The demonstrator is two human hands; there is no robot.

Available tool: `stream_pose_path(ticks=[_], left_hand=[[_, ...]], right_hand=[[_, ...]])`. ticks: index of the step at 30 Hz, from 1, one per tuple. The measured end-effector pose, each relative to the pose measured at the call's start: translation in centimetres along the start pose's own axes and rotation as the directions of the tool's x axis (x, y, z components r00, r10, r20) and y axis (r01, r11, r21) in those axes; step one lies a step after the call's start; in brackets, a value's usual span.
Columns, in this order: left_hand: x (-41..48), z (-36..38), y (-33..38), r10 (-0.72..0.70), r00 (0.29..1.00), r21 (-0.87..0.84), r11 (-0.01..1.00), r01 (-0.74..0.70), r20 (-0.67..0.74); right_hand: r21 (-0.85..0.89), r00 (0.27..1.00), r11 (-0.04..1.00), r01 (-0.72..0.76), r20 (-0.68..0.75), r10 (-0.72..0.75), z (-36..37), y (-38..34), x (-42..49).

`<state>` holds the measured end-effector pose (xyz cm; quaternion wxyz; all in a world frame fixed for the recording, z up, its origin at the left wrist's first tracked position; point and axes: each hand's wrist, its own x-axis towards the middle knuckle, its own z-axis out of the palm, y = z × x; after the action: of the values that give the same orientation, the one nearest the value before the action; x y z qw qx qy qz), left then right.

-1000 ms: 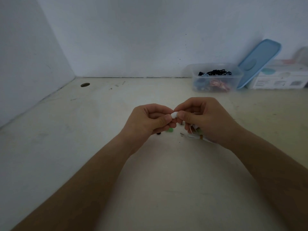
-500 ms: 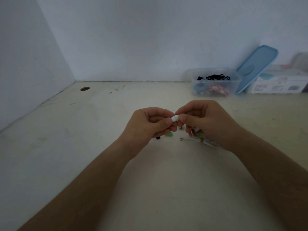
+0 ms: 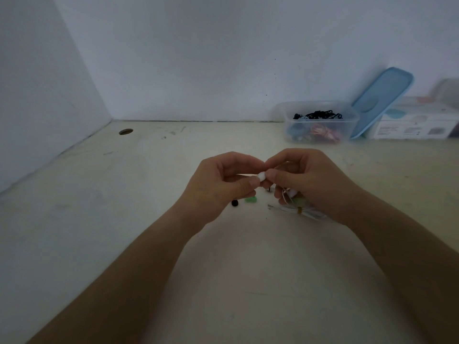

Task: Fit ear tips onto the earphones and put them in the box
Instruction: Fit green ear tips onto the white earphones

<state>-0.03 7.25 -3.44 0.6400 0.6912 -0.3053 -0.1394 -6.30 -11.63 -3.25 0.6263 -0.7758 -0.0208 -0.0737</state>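
My left hand (image 3: 221,184) and my right hand (image 3: 308,182) meet fingertip to fingertip above the middle of the table. Between them both pinch a small white piece (image 3: 262,175), an earbud or an ear tip; which one each hand holds is hidden. A white earphone cable bundle (image 3: 301,211) with a tie hangs under my right hand and lies on the table. A green ear tip (image 3: 250,200) and a black ear tip (image 3: 235,202) lie on the table below my left hand. The clear plastic box (image 3: 320,121) stands at the back right.
The box holds black and coloured earphones. Its blue lid (image 3: 382,100) leans against the wall beside it. A white carton (image 3: 417,122) stands at the far right. A round hole (image 3: 126,131) is in the table at the back left.
Both hands stay together pinching the white piece, with only small finger shifts. The view has tilted slightly, so the box appears lower.
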Motion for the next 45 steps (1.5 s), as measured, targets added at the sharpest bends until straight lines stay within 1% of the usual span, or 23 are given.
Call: stream_pose_path(ticks=[4, 6, 8, 9, 11, 13, 16, 19, 22, 25, 28, 30, 33, 35, 36, 37, 39, 40, 41, 43, 45], left_hand=[[-0.1, 0.3, -0.2, 0.058, 0.998, 0.099, 0.994, -0.056, -0.013], [0.0, 0.3, -0.4, 0.053, 0.998, 0.14, 0.989, -0.046, -0.044], [0.1, 0.2, -0.5, 0.052, 0.996, 0.161, 0.986, -0.04, -0.069], [0.1, 0.1, -0.5, 0.052, 0.996, 0.161, 0.986, -0.039, -0.078], [0.1, 0.0, -0.5, 0.046, 0.995, 0.161, 0.987, -0.031, -0.089], [0.1, 0.0, -0.5, 0.033, 0.995, 0.164, 0.986, -0.018, -0.092], [0.1, 0.0, -0.3, 0.021, 0.997, 0.177, 0.984, -0.007, -0.079], [-0.1, -0.1, 0.1, 0.018, 0.999, 0.218, 0.976, -0.01, -0.034], [-0.4, -0.2, 0.3, 0.053, 0.996, 0.34, 0.938, -0.072, 0.065], [-0.4, 0.1, -0.1, 0.019, 0.985, 0.489, 0.866, -0.101, 0.169], [-0.3, 0.4, -0.6, -0.039, 0.974, 0.639, 0.76, -0.117, 0.224], [-0.3, 0.5, -0.7, -0.046, 0.969, 0.684, 0.717, -0.137, 0.243], [-0.3, -0.1, -0.3, -0.061, 0.964, 0.685, 0.715, -0.139, 0.259], [-0.3, -0.9, 0.3, -0.058, 0.97, 0.662, 0.74, -0.118, 0.237], [-0.2, -1.5, 0.5, -0.026, 0.98, 0.652, 0.75, -0.111, 0.196], [0.0, -2.1, 0.6, 0.023, 0.991, 0.645, 0.757, -0.101, 0.129], [0.3, -3.7, 0.4, 0.104, 0.992, 0.649, 0.76, -0.036, -0.066], [0.5, -4.4, 0.1, 0.115, 0.982, 0.667, 0.745, 0.016, -0.152], [0.7, -5.0, -0.3, 0.105, 0.973, 0.695, 0.716, 0.07, -0.206], [0.9, -5.7, -1.4, 0.046, 0.975, 0.747, 0.65, 0.137, -0.219], [1.1, -5.7, -2.3, -0.018, 0.984, 0.766, 0.625, 0.148, -0.176]], right_hand=[[0.035, 0.993, 0.994, -0.106, 0.057, 0.104, -0.4, -0.2, 0.0], [0.127, 0.979, 0.973, -0.194, 0.094, 0.183, -0.7, -0.4, 0.2], [0.197, 0.962, 0.947, -0.252, 0.153, 0.225, -1.1, -0.5, 0.3], [0.198, 0.955, 0.945, -0.261, 0.193, 0.223, -1.2, -0.5, 0.2], [0.132, 0.941, 0.963, -0.234, 0.278, 0.19, -1.5, -0.6, -0.2], [0.051, 0.935, 0.979, -0.198, 0.31, 0.173, -1.7, -0.6, -0.5], [0.018, 0.944, 0.98, -0.197, 0.273, 0.184, -2.0, -0.5, -0.5], [0.065, 0.957, 0.978, -0.198, 0.231, 0.178, -2.4, -0.7, -0.5], [0.133, 0.987, 0.981, -0.14, 0.101, 0.127, -2.5, -1.0, -0.5], [0.08, 0.999, 0.996, -0.041, -0.029, 0.043, -2.2, -1.1, -0.5], [0.024, 0.996, 1.0, 0.005, -0.088, -0.003, -1.7, -0.9, -0.4], [-0.023, 0.995, 0.999, 0.025, -0.093, -0.027, -1.6, -0.7, -0.3], [-0.081, 0.994, 0.996, 0.045, -0.101, -0.053, -1.3, -0.2, -0.1], [-0.102, 0.994, 0.994, 0.04, -0.096, -0.049, -1.1, 0.1, -0.1], [-0.109, 0.995, 0.994, 0.033, -0.088, -0.043, -1.1, 0.1, 0.0], [-0.112, 0.996, 0.993, 0.025, -0.079, -0.034, -1.1, 0.1, -0.1], [-0.097, 0.998, 0.995, -0.002, -0.063, -0.005, -1.0, 0.1, 0.0], [-0.076, 0.998, 0.997, -0.022, -0.062, 0.017, -1.0, 0.2, 0.0], [-0.052, 0.997, 0.998, -0.042, -0.064, 0.038, -1.0, 0.2, 0.0], [-0.044, 0.997, 0.997, -0.056, -0.059, 0.053, -1.0, 0.2, 0.0], [-0.057, 0.998, 0.997, -0.047, -0.045, 0.045, -1.0, 0.2, -0.1]])
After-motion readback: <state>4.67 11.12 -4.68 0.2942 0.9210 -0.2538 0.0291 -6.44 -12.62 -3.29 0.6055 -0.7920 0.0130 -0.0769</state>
